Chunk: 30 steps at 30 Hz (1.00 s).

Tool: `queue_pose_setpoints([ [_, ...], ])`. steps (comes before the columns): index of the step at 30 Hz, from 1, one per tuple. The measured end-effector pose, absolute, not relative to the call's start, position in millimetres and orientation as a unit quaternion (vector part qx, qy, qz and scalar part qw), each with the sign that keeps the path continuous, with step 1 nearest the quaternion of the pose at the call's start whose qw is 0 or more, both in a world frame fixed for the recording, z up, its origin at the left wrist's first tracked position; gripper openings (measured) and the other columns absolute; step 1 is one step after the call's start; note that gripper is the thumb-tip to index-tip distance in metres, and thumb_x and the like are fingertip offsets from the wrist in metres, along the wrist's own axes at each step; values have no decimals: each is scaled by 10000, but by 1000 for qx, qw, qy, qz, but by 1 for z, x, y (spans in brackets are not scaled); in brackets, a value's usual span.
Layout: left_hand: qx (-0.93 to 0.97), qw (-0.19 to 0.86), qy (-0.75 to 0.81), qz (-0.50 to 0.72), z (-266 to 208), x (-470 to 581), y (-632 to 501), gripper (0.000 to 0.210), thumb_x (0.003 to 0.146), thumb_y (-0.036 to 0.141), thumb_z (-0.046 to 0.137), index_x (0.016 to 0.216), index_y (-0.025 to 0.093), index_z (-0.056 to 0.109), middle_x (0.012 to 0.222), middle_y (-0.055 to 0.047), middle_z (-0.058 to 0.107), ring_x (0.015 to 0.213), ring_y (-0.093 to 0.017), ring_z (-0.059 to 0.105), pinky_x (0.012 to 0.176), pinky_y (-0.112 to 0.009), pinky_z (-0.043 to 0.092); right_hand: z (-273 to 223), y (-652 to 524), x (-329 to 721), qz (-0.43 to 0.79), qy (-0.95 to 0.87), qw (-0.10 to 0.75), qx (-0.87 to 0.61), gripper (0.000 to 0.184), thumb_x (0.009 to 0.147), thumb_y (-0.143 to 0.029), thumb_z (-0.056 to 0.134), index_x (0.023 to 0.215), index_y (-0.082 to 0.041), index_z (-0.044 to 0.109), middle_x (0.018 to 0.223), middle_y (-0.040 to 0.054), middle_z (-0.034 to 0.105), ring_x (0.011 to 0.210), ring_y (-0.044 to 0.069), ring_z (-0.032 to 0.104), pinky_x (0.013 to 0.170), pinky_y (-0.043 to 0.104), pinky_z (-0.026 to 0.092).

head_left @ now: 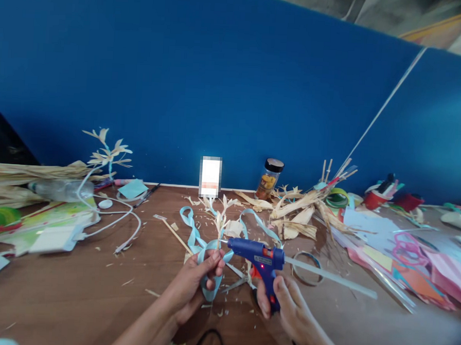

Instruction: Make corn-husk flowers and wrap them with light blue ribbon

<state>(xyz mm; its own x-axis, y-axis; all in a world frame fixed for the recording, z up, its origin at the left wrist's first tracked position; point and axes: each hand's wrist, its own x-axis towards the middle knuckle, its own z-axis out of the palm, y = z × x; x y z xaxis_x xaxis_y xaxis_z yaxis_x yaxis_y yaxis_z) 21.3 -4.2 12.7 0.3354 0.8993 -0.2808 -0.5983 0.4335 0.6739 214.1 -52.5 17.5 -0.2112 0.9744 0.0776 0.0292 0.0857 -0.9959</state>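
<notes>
My left hand [205, 271] pinches the stem of a pale dried-husk flower [220, 221], whose petals spread above the fingers. A light blue ribbon [211, 290] loops around and below that hand and trails over the table behind it. In my right hand [285, 299] is a blue hot glue gun [262, 259], gripped by its handle with a small red light lit. Its nozzle points left, at the flower stem just above my left fingertips. A long translucent glue stick [333, 277] sticks out of the gun's back. Scissors [237, 281] lie partly hidden between the hands.
A jar with a black lid [269, 179] stands at the back by the blue partition [220, 79]. Dried husks [298, 212], a tape ring [307, 267], coloured paper and pink scissors [410, 249] lie right. White cables [114, 213], a clear bottle [61, 189] and another husk flower [111, 153] are left.
</notes>
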Motion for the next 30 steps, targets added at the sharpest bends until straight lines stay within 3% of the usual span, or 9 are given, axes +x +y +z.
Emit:
queue_pose_setpoints([
  [8,227,787,329,470,15,22,-4,133,698,214,652,769,109,613,580,5,535,455,-21,443,350,-78,320,15,-55,216,531,-579,447,-427,480,863,-504,271,628,-150,494,536,0,471,474,101,425,507,245,341],
  [19,248,784,325,466,12,20,-4,129,719,223,631,772,108,603,573,8,529,419,-8,402,344,-80,314,11,-52,217,531,-576,457,-421,412,864,-498,285,847,-137,484,556,-15,472,470,99,425,495,239,341],
  [30,250,782,326,469,12,21,-4,129,726,220,624,779,106,598,580,3,530,453,-20,433,353,-83,317,10,-52,218,540,-571,460,-413,393,865,-490,300,890,-137,471,579,-11,479,489,100,427,494,236,347],
])
